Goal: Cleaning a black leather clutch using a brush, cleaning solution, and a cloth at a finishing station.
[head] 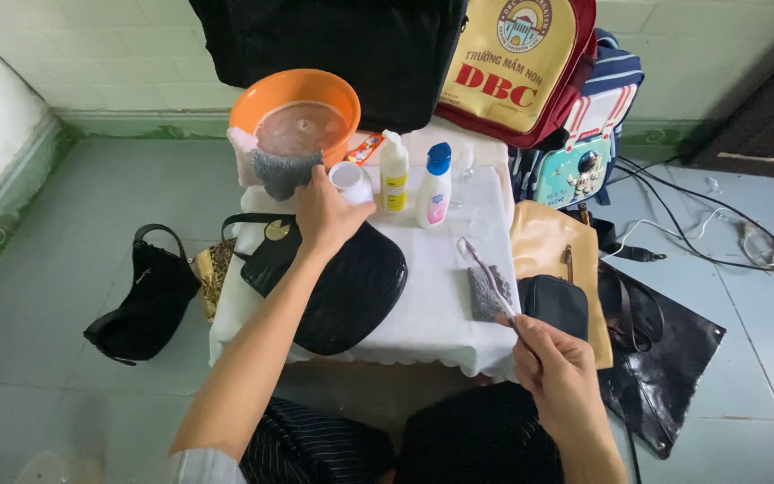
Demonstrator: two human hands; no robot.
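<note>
Nearest, the right hand (559,369) grips a toothbrush (485,273) over the table's right edge; farther left, the left hand (326,215) closes around a small white jar (351,181) beside the black handbag (338,278). Likely step: loading the brush, which calls for bringing the bristles to the jar.

My arms are bare from wrist to elbow. A pale, light-coloured sleeve (201,466) ends at my left elbow. Dark trousers with thin white pinstripes (315,444) cover both my knees below.

black bag (333,45) cut off by top edge, toothbrush (485,273) handle hidden in right hand (559,376), white cup (351,179) partly behind left hand (324,215)
</note>
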